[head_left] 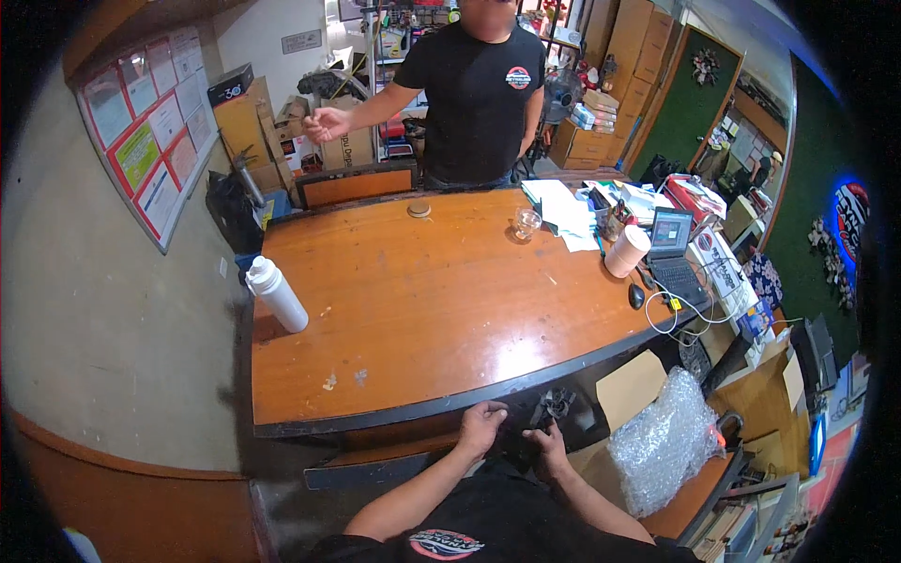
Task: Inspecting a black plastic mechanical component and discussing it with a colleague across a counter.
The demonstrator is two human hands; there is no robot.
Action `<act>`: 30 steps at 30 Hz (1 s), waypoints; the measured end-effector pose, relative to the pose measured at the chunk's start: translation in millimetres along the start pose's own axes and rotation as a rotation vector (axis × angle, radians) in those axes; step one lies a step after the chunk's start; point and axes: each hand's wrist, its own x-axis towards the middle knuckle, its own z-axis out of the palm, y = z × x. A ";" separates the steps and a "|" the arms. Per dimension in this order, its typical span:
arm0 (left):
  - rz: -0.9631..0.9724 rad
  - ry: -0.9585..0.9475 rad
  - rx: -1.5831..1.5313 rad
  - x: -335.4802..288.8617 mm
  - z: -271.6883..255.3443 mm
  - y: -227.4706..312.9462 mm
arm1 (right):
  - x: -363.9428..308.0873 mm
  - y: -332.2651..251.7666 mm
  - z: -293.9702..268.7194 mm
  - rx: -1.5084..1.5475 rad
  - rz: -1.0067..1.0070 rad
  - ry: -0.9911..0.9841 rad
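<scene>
Just off the near edge of the wooden desk (404, 310), my right hand (547, 445) is closed around the lower end of a dark part (556, 405) with a ridged, shiny black top. Its exact kind does not show. To the left of it, my left hand (481, 428) is curled with thumb and fingers close together, pointing toward the dark part. Whatever those fingers hold, if anything, is lost against the black background. On the right side, an opened cardboard box (631, 387) and a bundle of clear bubble wrap (664, 441) lie near my right forearm.
A white bottle (278, 296) stands at the desk's left. Toward the right are a glass ashtray (526, 223), a pink-white cylinder (627, 251), papers (561, 208), a mouse (636, 296) and a laptop (674, 253) with cables. Another person (479, 103) stands across the desk, one arm extended.
</scene>
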 end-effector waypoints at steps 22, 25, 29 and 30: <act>0.311 0.759 0.822 -26.2 -129.1 -30.9 | -20.1 -28.2 -32.5 0.128 -0.023 -0.037; 0.233 0.688 1.072 -35.4 -103.4 -25.5 | -10.4 -19.4 -87.0 0.031 -0.041 -0.026; 0.183 0.689 1.172 -35.2 -85.6 -28.7 | -23.1 -35.7 -118.4 0.071 -0.033 -0.013; 0.235 0.730 1.199 -33.2 -83.0 -32.3 | -18.5 -34.4 -129.8 0.073 -0.031 -0.021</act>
